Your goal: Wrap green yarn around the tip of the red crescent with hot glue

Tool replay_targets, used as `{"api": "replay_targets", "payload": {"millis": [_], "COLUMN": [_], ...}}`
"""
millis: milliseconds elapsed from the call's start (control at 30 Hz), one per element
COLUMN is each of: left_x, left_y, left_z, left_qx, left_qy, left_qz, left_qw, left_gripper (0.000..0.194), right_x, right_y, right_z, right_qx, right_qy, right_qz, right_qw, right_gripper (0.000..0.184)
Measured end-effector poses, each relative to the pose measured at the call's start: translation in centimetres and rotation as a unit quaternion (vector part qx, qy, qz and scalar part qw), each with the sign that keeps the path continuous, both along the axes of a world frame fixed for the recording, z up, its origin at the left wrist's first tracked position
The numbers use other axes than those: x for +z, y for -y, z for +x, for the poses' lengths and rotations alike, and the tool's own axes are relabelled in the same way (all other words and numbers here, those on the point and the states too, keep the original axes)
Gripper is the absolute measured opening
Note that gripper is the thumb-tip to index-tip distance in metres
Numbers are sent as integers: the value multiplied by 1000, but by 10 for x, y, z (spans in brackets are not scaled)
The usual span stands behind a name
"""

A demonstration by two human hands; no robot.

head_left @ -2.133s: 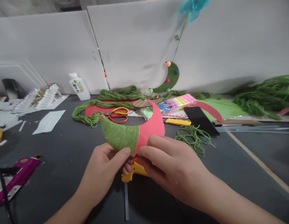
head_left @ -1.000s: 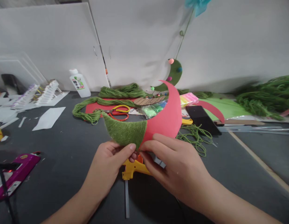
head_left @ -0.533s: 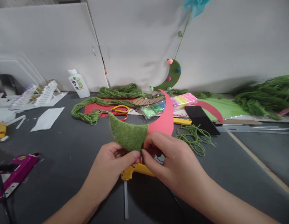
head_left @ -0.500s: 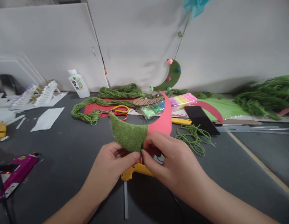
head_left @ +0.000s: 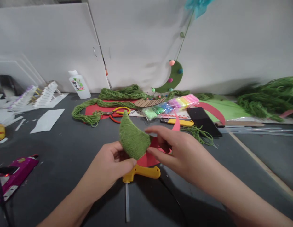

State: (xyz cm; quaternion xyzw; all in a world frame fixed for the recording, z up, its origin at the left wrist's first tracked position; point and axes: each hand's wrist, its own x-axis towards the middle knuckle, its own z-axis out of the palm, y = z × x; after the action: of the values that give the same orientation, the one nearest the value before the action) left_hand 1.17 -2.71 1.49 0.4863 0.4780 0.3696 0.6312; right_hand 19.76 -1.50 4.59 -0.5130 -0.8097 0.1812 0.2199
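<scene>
My left hand (head_left: 111, 167) pinches the lower edge of a red paper crescent (head_left: 151, 157) whose left half is wrapped in green yarn (head_left: 133, 140). The wrapped tip points up. My right hand (head_left: 177, 151) hovers over the bare red half with fingers stretched out; whether it touches the paper is unclear. The crescent's far red tip (head_left: 176, 123) shows behind my right fingers. A yellow glue gun (head_left: 141, 172) lies on the dark table (head_left: 66, 151) just under both hands.
Behind lie scissors (head_left: 118, 113), green yarn skeins (head_left: 108, 99), a loose yarn coil (head_left: 200, 134), a yellow cutter (head_left: 181, 122), a black phone (head_left: 200, 119), coloured clay packs (head_left: 175, 104) and a glue bottle (head_left: 77, 85). A magenta box (head_left: 14, 176) sits left. A green moon decoration (head_left: 171, 78) hangs on the wall.
The crescent has tipped from lying sideways to wrapped end pointing up, the red half swinging down. My right hand has let go of the pinch and spread its fingers.
</scene>
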Motion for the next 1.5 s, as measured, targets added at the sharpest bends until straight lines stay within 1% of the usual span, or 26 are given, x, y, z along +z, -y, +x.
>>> {"api": "replay_targets", "payload": {"millis": [67, 133, 200, 300, 400, 500, 600, 733, 800, 967, 1100, 1167, 1233, 1400, 1500], "left_x": [2, 2, 1, -1, -3, -4, -5, -7, -9, -12, -12, -12, -12, -12, -13], "left_y": [-1, -1, -2, -3, -3, -1, -1, -2, -3, -4, -4, -4, -5, -5, -6], "left_z": [-1, -3, -4, -5, -2, 2, 6, 7, 8, 11, 13, 14, 14, 12, 11], "left_qx": [-22, -27, -13, 16, 38, 52, 71, 107, 115, 131, 130, 126, 115, 87, 54], "left_qy": [-4, -6, 3, 49, 89, 109, 116, 104, 97, 97, 103, 109, 110, 82, 58], "left_qz": [7, 23, 29, -5, -41, -54, -45, -5, 6, -6, -10, -19, -33, -51, -55], "left_qw": [1000, 999, 999, 999, 994, 991, 990, 989, 989, 987, 986, 986, 987, 992, 995], "left_gripper": [23, 22, 18, 11, 8, 10, 9, 8, 8, 10, 11, 11, 11, 11, 9], "right_x": [0, 0, 1, 4, 7, 6, 2, -3, -6, -9, -9, -8, -8, -4, -4], "right_y": [-3, -6, -8, -11, -13, -12, -10, -9, -9, -10, -9, -9, -9, -9, -10], "right_z": [2, 3, 4, 5, 6, 7, 5, 1, 0, -2, -3, -3, -3, -2, -2], "right_qx": [0, -12, -27, -48, -61, -65, -71, -79, -80, -81, -94, -90, -86, -84, -77], "right_qy": [16, 6, -14, -41, -55, -50, -33, -9, -2, 19, 45, 60, 70, 84, 90], "right_qz": [-42, -80, -109, -128, -124, -124, -117, -93, -81, -64, -48, -38, -34, -55, -60], "right_qw": [999, 997, 994, 990, 989, 989, 990, 993, 993, 994, 993, 993, 993, 991, 991], "right_gripper": [5, 15, 18, 25, 30, 23, 19, 23, 24, 23, 23, 23, 20, 18, 17]}}
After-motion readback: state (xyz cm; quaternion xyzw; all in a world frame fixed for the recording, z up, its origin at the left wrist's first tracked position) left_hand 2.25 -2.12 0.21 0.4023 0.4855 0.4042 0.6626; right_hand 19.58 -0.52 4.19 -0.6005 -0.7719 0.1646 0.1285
